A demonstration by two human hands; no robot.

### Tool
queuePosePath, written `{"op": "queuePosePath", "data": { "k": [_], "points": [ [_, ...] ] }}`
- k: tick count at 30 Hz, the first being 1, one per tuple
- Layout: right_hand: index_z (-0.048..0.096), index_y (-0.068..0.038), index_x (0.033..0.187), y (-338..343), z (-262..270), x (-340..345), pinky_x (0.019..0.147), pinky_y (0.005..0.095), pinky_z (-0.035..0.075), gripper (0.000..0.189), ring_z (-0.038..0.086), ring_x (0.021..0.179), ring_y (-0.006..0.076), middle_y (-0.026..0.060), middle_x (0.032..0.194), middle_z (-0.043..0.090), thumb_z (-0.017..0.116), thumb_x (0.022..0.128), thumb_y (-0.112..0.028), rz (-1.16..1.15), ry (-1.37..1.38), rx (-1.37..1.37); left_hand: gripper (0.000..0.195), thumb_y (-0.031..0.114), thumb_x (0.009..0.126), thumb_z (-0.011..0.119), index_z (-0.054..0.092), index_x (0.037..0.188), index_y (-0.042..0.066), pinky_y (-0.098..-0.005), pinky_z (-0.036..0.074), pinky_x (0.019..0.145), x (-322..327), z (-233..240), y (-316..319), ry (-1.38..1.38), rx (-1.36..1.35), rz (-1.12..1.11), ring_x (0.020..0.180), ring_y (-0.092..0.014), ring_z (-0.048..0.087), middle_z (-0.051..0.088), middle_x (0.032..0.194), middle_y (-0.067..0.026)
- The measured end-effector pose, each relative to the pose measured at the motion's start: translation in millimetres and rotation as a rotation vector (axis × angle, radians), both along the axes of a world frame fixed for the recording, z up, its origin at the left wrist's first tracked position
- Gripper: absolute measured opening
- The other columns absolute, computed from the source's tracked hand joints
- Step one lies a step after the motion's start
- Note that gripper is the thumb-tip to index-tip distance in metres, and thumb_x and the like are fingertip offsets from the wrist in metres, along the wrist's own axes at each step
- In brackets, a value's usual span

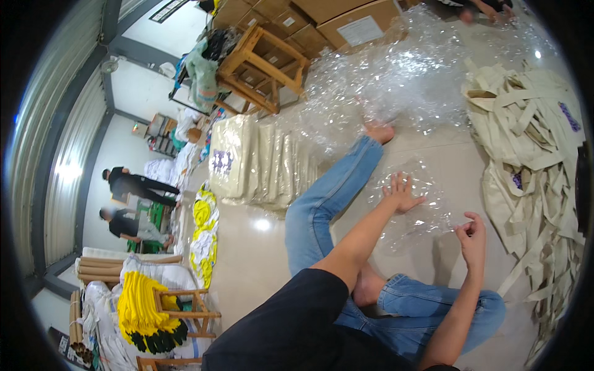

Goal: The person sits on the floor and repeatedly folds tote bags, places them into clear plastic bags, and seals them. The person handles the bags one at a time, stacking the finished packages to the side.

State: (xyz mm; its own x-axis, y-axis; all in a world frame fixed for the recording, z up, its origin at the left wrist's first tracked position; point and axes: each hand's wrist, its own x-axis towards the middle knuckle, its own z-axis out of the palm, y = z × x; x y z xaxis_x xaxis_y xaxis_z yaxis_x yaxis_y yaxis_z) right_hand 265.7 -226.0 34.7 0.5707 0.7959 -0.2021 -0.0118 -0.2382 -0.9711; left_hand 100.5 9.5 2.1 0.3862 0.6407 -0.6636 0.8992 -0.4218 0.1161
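A clear plastic bag (417,222) lies flat on the tiled floor between the bent legs in blue jeans. My left hand (401,195) rests on it, palm down with fingers spread. On the other side, my right hand (471,229) has its thumb and forefinger pinched together at the bag's edge. A heap of cream fabric tote bags (524,134) with long straps lies beyond my right hand. Past the left knee stands a stack of cream bags packed in clear plastic (232,157); the top one bears a purple print.
A large pile of clear plastic bags (394,79) spreads beyond the outstretched foot, near a wooden stool (264,69) and cardboard boxes (352,23). Yellow garments (139,301) hang over another stool. Two people stand or sit at the far side; another person's hands show at the top right.
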Motion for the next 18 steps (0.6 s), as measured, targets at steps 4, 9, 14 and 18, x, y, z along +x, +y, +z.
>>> {"op": "queuePosePath", "data": {
  "k": [4,9,14,18],
  "points": [
    [0.059,-0.003,0.115,-9,-2,6,0.065,0.0328,0.046,0.045,0.056,0.070,0.0168,0.0077,0.072,0.059,0.076,0.075,-0.014,0.080,-0.005,-0.158,0.112,0.080,0.081,0.042,-0.006,0.156,0.013,-0.0647,-0.001,0.114,6,-5,5,0.028,0.042,-0.035,0.147,-0.036,-0.019,-0.021,0.160,-0.0151],
    [0.058,-0.002,0.113,-12,5,-3,0.053,0.0329,0.045,0.046,0.057,0.055,0.0163,0.0082,0.063,0.061,0.079,0.077,-0.021,0.118,-0.225,-0.173,0.115,0.083,0.078,0.043,-0.004,0.156,0.012,-0.0653,0.000,0.114,-10,-37,13,0.017,0.076,-0.058,0.147,-0.039,-0.017,-0.016,0.161,-0.0177],
    [0.059,-0.001,0.113,-14,23,-1,0.060,0.0349,0.048,0.046,0.061,0.061,0.0232,0.0118,0.067,0.063,0.078,0.078,-0.024,0.078,-0.218,-0.182,0.121,0.088,0.076,0.039,-0.013,0.154,0.012,-0.0664,-0.005,0.112,-4,-21,8,0.077,0.045,-0.008,0.145,-0.038,-0.024,-0.023,0.159,-0.0171],
    [0.059,-0.001,0.113,-12,19,-3,0.062,0.0355,0.049,0.046,0.062,0.065,0.0248,0.0120,0.071,0.064,0.077,0.078,-0.025,0.070,-0.234,-0.182,0.121,0.088,0.076,0.039,-0.015,0.153,0.012,-0.0663,-0.006,0.111,0,-17,9,0.089,0.033,-0.017,0.145,-0.037,-0.025,-0.025,0.158,-0.0177]
  ]
}}
